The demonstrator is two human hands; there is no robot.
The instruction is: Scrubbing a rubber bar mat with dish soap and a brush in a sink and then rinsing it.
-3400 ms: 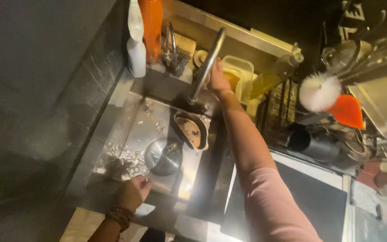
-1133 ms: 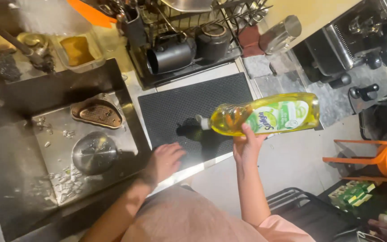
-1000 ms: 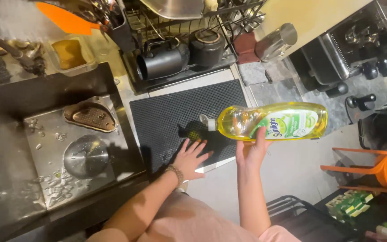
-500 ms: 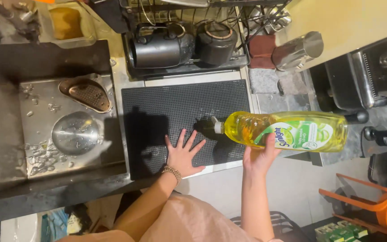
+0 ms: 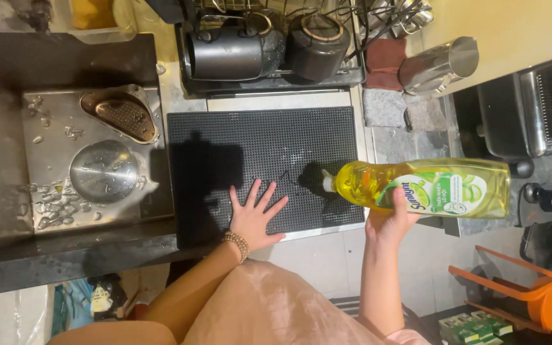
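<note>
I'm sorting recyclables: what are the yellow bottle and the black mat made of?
The dish soap bottle in the right hand looks like clear glossy plastic, since the yellow liquid shows through. The black mat seems matte rubber, judging by its fine studded texture.

A steel sink [image 5: 7, 191] adjoins a stone counter [image 5: 410, 137] beneath a cream wall [image 5: 519, 29].

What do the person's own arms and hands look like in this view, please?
Both forearms are bare. The left hand has a beaded bracelet around its wrist. The right hand wears nothing visible. A pale pink sleeve edge shows at the right upper arm.
</note>
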